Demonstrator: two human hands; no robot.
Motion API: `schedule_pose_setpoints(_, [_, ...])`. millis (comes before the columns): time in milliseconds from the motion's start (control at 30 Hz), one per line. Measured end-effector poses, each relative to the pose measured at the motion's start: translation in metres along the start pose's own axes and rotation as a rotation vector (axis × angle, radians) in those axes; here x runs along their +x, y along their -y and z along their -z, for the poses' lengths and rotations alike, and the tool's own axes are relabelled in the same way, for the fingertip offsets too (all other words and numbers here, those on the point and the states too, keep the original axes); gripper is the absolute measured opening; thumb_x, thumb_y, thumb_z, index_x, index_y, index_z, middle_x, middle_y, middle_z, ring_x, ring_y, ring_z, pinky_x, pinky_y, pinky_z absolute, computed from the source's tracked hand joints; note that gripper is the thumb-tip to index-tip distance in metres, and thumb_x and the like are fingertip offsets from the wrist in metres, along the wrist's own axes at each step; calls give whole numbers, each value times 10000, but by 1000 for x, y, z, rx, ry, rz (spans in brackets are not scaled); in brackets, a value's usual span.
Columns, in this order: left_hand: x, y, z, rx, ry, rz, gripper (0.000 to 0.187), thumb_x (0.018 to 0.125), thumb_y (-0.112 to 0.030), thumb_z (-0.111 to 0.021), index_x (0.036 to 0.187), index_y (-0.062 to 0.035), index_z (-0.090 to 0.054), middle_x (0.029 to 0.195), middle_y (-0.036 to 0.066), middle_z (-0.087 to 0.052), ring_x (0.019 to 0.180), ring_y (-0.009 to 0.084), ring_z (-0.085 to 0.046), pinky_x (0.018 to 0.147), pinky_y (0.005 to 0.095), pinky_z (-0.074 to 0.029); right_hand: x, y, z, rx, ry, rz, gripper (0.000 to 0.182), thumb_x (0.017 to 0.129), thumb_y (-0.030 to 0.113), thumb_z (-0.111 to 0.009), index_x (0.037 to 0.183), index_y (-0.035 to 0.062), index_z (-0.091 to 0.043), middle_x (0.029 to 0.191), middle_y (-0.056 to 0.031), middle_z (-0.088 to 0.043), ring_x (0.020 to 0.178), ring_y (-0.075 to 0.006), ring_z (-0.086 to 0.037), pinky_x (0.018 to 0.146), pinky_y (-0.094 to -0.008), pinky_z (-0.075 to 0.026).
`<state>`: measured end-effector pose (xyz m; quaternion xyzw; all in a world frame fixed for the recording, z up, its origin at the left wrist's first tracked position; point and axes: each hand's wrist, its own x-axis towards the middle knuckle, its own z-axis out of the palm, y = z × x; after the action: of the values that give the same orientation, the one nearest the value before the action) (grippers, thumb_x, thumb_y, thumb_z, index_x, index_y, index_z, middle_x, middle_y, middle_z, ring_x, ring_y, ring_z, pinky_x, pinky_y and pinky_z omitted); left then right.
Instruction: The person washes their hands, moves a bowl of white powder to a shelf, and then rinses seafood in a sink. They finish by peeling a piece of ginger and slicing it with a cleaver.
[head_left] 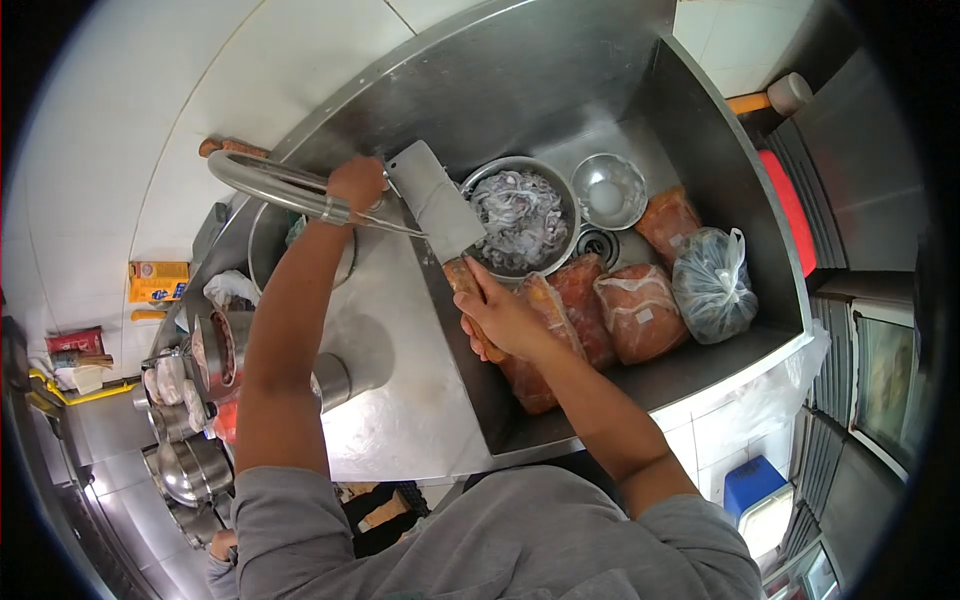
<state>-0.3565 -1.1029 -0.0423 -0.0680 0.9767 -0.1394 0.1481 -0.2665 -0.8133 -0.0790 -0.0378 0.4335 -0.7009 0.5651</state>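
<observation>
My right hand (492,312) is wrapped round the wooden handle of a cleaver (435,200). Its broad metal blade points up and left across the sink divider. A thin stream of water runs from the curved faucet (265,180) towards the blade. Behind the faucet's spout, my left hand (357,183) is closed near the back wall of the sink; what its fingers hold is hidden. Right of the blade, a metal bowl (575,215) holds pale, stringy pieces in water. Below my right hand lie bags of reddish food (640,310).
A smaller metal bowl (610,190) and a tied clear bag (715,285) sit in the sink basin (540,110). A pot (268,250) stands under my left forearm. Metal pans (190,470) are at left. Another person's hand (222,545) shows at lower left.
</observation>
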Motion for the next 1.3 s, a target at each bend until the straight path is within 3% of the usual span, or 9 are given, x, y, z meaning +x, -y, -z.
schedule_pose_setpoints(133, [9, 6, -4, -22, -24, -62, 340, 761, -267, -619, 1010, -36, -606, 929, 186, -627, 931, 342, -590, 807, 461, -461, -2, 0, -2, -67, -31, 32, 657, 898, 201, -472, 1436, 164, -98, 634, -56, -490, 404, -147, -469, 363, -304, -421])
schedule_pose_setpoints(233, [2, -3, -2, 35, -102, -30, 236, 728, -244, -635, 888, -71, -641, 879, 124, -650, 909, 298, -607, 790, 454, -456, -4, -4, 0, -64, -30, 39, 652, 901, 200, -469, 1436, 161, -98, 631, -53, -488, 409, -146, -474, 363, -305, -417])
schedule_pose_setpoints(433, [-5, -11, 7, 61, -95, 60, 218, 726, -254, -636, 880, -103, -665, 876, 100, -659, 886, 258, -618, 828, 447, -371, -10, 10, 12, -75, -144, 140, 649, 910, 205, -466, 1436, 158, -89, 627, -48, -484, 407, -139, -476, 362, -301, -410])
schedule_pose_setpoints(533, [-2, -11, 9, 83, -9, 112, 372, 723, -317, -676, 1041, -128, -636, 962, 106, -648, 947, 280, -601, 834, 492, -389, -8, 13, 6, -70, -238, 202, 643, 914, 200, -465, 1436, 156, -91, 625, -50, -481, 412, -135, -471, 371, -294, -411])
schedule_pose_setpoints(700, [-2, -17, 18, 83, 35, 165, 370, 708, -312, -685, 1028, -130, -651, 978, 116, -647, 965, 276, -600, 853, 480, -380, -11, 18, -7, -254, -83, 12, 635, 919, 191, -461, 1435, 150, -93, 628, -56, -478, 424, -132, -469, 386, -288, -420])
schedule_pose_setpoints(900, [-2, -17, 19, 37, 23, 199, 371, 682, -310, -697, 1006, -131, -663, 982, 119, -648, 965, 283, -603, 864, 475, -381, -3, 17, -1, -47, -296, 180, 630, 917, 204, -467, 1432, 136, -109, 635, -49, -484, 425, -127, -476, 383, -288, -422])
schedule_pose_setpoints(1000, [0, -15, 17, 38, 28, 198, 357, 669, -305, -701, 978, -129, -673, 962, 119, -653, 946, 286, -611, 856, 472, -391, -3, 12, -7, -222, -77, 2, 622, 919, 204, -463, 1431, 134, -118, 636, -47, -483, 423, -123, -476, 380, -279, -419])
schedule_pose_setpoints(1200, [5, -15, 13, 31, 23, 222, 347, 645, -296, -711, 946, -125, -686, 933, 108, -662, 929, 288, -618, 850, 468, -407, -9, 19, -3, -126, -293, 164, 614, 904, 234, -468, 1425, 131, -158, 642, -55, -513, 437, -132, -506, 365, -290, -416])
schedule_pose_setpoints(1300, [2, -13, 14, 27, 11, 217, 348, 646, -297, -713, 950, -131, -687, 938, 106, -663, 927, 286, -620, 855, 464, -410, 7, -8, 8, -497, -224, 229, 612, 904, 227, -465, 1427, 145, -158, 637, -49, -509, 435, -127, -497, 367, -287, -413])
